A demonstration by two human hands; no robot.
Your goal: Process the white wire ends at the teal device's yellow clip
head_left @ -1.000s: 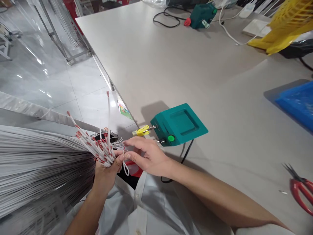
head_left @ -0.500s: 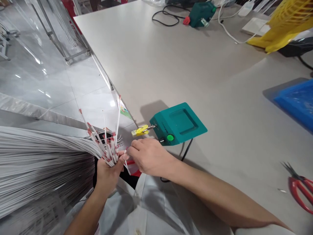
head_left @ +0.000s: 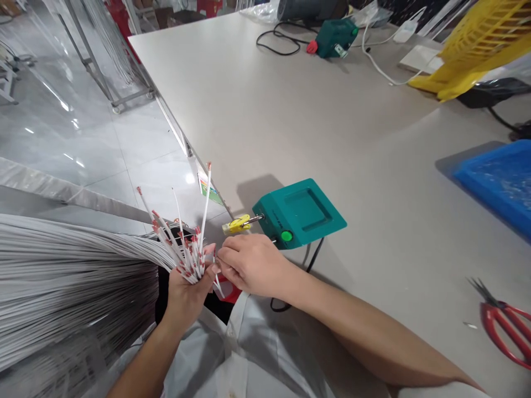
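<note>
Wrapped round a bunch of white wires (head_left: 191, 264) with reddish, copper-like ends, my left hand (head_left: 185, 301) is closed near the table's front edge. The wire tips fan upward and one stands taller than the others. My right hand (head_left: 255, 265) is pinched closed at the left thumb, on a thin white wire (head_left: 218, 284) whose end hangs between the hands; its fingertips are partly hidden. Just beyond the right hand is a green tester box (head_left: 307, 210) with a green button (head_left: 286, 236) and a yellow clip (head_left: 237, 224) on its terminal.
A thick mass of long white wires (head_left: 74, 276) lies at my left. On the table (head_left: 373, 121) are red-handled scissors (head_left: 501, 326), a blue tray (head_left: 493, 171), a yellow fan-like frame (head_left: 477, 52) and a second green box (head_left: 336, 38) with cables.
The view has shifted slightly. Both hands stay together at the bunch, with the wire tips a little differently spread and the right fingers still pinched.
</note>
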